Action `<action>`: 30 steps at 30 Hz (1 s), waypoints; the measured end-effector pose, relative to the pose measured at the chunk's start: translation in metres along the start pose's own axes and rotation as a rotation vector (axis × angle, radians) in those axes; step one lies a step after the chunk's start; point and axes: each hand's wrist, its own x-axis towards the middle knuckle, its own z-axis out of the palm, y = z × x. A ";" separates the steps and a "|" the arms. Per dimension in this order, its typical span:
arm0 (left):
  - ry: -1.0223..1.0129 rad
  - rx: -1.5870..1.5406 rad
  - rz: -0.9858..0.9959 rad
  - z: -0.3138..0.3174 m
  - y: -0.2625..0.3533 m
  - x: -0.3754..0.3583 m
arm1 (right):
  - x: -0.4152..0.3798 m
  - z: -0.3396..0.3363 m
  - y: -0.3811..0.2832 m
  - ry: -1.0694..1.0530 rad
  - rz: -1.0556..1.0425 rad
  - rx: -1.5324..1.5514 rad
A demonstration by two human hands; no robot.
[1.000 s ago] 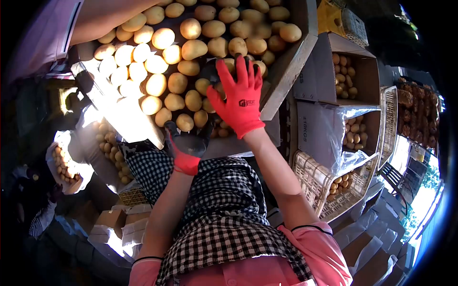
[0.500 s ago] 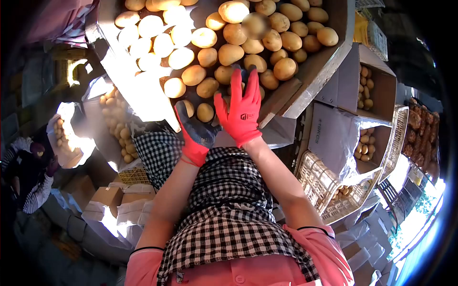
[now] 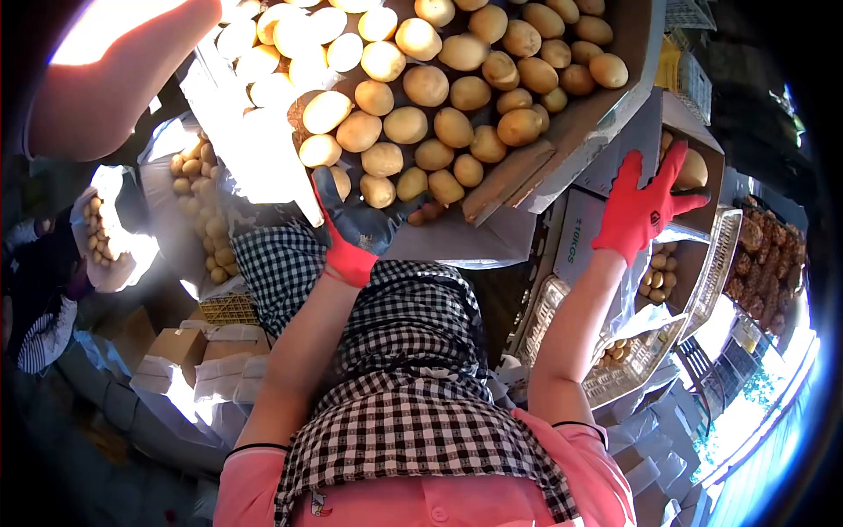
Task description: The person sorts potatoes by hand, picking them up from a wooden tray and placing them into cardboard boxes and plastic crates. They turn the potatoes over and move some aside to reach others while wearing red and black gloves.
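Note:
My left hand [image 3: 356,230], in a red glove with a dark coated palm, lies at the near edge of a large tray [image 3: 584,132] of potatoes. Its palm faces up, fingers apart, holding nothing. Just beyond it are loose potatoes [image 3: 378,191]. Off to the right, my right hand [image 3: 648,206] reaches over a cardboard box [image 3: 716,145]. A potato [image 3: 692,169] sits against its fingers, looking larger than those in the boxes below. The fingers partly cover it, and the thumb is spread away.
Another person's bare arm [image 3: 132,75] comes in at upper left beside the tray. A lower box [image 3: 606,237], a plastic crate [image 3: 628,378] and dark, lumpy produce [image 3: 764,263] stand at right. Boxed potatoes [image 3: 206,211] and cardboard cartons [image 3: 176,351] lie left; a person [image 3: 44,290] is farther off.
My right hand has left the potatoes in the tray and swung right, over the box, with a potato at its fingers. Another person's arm has come in at upper left. Some tray potatoes have shifted.

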 end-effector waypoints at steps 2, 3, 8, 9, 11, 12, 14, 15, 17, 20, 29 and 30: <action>0.005 0.088 0.037 0.003 -0.001 0.000 | -0.008 0.017 -0.046 -0.173 -0.168 0.147; 0.003 0.096 0.037 0.003 0.001 0.001 | -0.019 0.032 -0.080 -0.345 -0.335 0.296; 0.065 0.164 0.053 -0.008 0.000 0.004 | -0.064 0.105 -0.153 -0.884 -0.239 0.081; 0.061 0.179 0.048 -0.002 0.001 0.003 | -0.060 0.107 -0.149 -0.934 -0.218 0.154; 0.057 0.165 0.031 -0.005 0.002 -0.003 | -0.064 0.094 -0.133 -0.835 -0.233 0.311; 0.031 0.149 0.025 -0.004 0.004 0.000 | -0.065 0.076 -0.122 -0.672 -0.288 0.394; 0.111 0.244 0.063 0.000 0.002 -0.002 | -0.033 0.032 -0.076 -0.228 -0.249 0.368; 0.069 0.191 0.041 -0.003 0.003 -0.001 | -0.008 0.012 -0.046 -0.110 -0.129 0.196; 0.032 0.160 0.038 -0.008 0.001 0.001 | 0.003 0.015 -0.037 -0.062 -0.138 0.004; 0.072 0.203 0.024 0.000 0.003 -0.001 | -0.016 0.065 -0.104 -0.133 -0.532 0.317; 0.061 0.161 0.005 -0.002 0.006 -0.004 | -0.027 0.079 -0.108 -0.026 -0.511 0.427; 0.001 0.136 -0.014 -0.006 0.006 -0.004 | -0.012 0.058 -0.075 0.144 -0.441 0.261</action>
